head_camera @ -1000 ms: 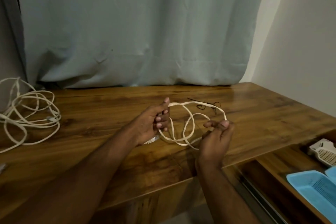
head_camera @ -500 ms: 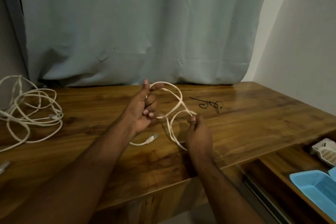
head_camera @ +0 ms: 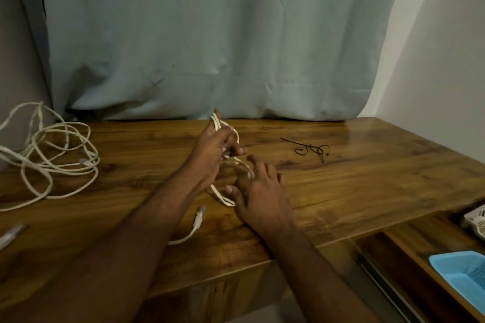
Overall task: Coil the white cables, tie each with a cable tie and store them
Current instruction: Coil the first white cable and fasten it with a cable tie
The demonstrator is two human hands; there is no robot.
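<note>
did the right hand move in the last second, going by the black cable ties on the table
Yes. The right hand was pinching the far end of the white cable loop just below the black cable ties; now it lies nearer the table's front edge, fingers spread.

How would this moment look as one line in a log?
coiling | left hand grips cable | right hand open on coil | tie untouched

Single head-worn view, facing forward and down, close over the wooden table [head_camera: 367, 178] — wide-angle, edges probably distorted
</note>
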